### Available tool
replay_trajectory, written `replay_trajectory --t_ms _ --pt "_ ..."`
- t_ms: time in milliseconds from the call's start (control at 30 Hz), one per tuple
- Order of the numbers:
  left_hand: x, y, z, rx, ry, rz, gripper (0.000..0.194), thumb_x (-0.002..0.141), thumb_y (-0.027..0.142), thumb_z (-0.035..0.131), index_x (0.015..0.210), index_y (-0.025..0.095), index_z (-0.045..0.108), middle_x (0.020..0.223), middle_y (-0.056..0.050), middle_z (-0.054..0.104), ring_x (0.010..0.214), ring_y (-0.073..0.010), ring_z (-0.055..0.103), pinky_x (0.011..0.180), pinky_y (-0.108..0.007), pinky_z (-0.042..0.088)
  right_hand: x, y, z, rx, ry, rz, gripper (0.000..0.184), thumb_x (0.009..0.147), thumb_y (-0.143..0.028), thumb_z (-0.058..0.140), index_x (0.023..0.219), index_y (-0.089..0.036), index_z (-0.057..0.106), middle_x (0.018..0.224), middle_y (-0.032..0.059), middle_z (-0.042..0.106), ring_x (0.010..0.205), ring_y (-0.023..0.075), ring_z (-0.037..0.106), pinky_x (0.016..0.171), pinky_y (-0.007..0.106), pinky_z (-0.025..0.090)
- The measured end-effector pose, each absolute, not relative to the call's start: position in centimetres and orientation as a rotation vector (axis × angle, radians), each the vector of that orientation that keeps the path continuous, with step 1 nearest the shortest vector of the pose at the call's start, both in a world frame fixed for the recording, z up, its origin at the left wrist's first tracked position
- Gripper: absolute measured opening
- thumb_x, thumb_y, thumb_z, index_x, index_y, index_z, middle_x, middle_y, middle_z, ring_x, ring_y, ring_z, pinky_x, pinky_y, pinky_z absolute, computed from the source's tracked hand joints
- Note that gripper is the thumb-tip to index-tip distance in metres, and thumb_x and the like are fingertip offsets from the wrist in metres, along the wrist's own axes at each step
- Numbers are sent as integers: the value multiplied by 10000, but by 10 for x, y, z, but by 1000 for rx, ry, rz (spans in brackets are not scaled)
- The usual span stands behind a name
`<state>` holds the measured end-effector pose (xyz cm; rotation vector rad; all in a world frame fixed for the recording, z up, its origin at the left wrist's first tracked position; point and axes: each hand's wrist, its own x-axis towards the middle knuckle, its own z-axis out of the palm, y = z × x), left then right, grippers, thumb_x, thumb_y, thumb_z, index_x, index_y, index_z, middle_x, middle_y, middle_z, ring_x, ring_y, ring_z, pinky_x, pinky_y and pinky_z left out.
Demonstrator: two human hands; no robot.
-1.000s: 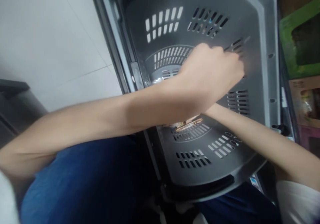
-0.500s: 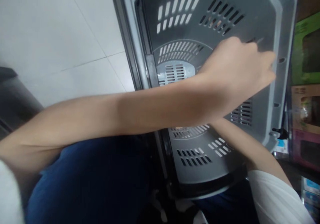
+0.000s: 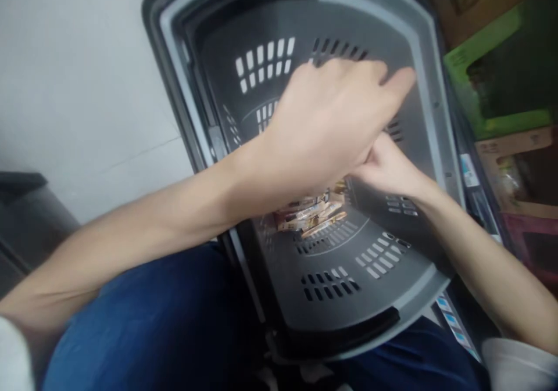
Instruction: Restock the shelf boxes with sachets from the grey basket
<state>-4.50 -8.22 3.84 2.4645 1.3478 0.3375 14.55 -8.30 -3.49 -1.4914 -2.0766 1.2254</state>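
My left hand (image 3: 335, 118) reaches over the grey slotted shopping basket (image 3: 344, 298), back of the hand up. Its fingers curl down and out of sight, one of them poking out at the right; anything inside the grip is hidden. Just beneath it, my right hand (image 3: 390, 167) comes in from the lower right and touches or overlaps it. The right fingers are covered by the left hand. Several small packets (image 3: 320, 216) in brown and gold wrappers lie on the basket floor, below both hands.
Along the right stand shelved boxes, among them a green box (image 3: 518, 118) with a dark window and a pink box (image 3: 532, 246). Price labels (image 3: 455, 324) run along a shelf edge. My knee in blue trousers (image 3: 165, 315) is against the basket's left. Pale tiled floor (image 3: 87, 77) lies beyond.
The view has shifted, so the basket appears further left and more of its far rim shows. My right hand has come up to meet the left. The packets inside are now visible.
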Motion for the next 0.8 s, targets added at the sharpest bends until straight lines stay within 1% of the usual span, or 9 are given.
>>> replay_trajectory --t_ms 133,167,233,300,367,433,533,700,800 --pt "-49 -86 37 2387 1264 816 494 989 312 538 1435 103 508 1428 -147 543 1221 -284 644 998 -435 566 153 -93 2 -1495 -1513 1233 461 730 -422 878 1083 -240 643 1030 42 759 1004 257 721 879 395 606" --pt "-51 -87 33 2341 1237 875 546 995 386 542 1444 78 500 1399 -168 568 1164 -268 672 973 -411 574 152 -97 5 -1483 -1387 1266 483 726 -431 880 1102 -247 638 1042 48 762 998 254 728 882 396 608" --pt "-56 -89 25 2278 1189 864 605 954 482 615 1415 100 527 1183 -135 703 998 -237 731 874 -356 601 146 -104 6 -1422 -1170 1361 526 712 -438 889 1129 -252 629 1041 55 768 957 249 742 871 404 617" --pt "-61 -91 19 2236 1144 734 518 932 465 661 1345 164 579 1019 -68 763 836 -186 749 788 -290 606 140 -107 3 -1334 -1002 1453 557 681 -424 913 1118 -241 621 1022 60 774 901 245 752 830 408 633" --pt "-64 -93 18 2173 1095 640 431 943 413 660 1314 205 588 947 -21 784 737 -140 743 726 -234 600 134 -108 -1 -1249 -897 1506 560 643 -381 943 1068 -222 615 1002 62 779 859 235 755 783 395 642" --pt "-65 -96 18 2092 1076 637 404 941 373 671 1304 222 582 906 2 789 705 -119 740 676 -198 596 131 -109 -3 -1188 -847 1530 545 626 -326 954 1035 -205 616 991 67 782 831 225 755 754 379 644" --pt "-64 -97 19 2002 1131 722 393 900 331 721 1257 227 591 858 11 776 691 -111 730 618 -173 586 129 -111 0 -1135 -799 1575 499 673 -289 925 1064 -189 631 958 76 784 784 219 750 755 397 643" --pt "-62 -95 16 2004 1239 786 339 899 328 713 1204 225 607 819 11 749 674 -100 702 575 -172 551 133 -111 8 -1035 -767 1576 532 690 -181 881 1171 -146 655 1005 105 783 913 250 751 955 459 609" --pt "-63 -93 14 2064 1296 816 300 906 328 695 1183 229 638 805 14 732 665 -93 681 567 -177 529 137 -108 8 -1005 -778 1528 544 668 -202 903 1170 -137 704 1033 114 782 974 280 745 1001 481 595"
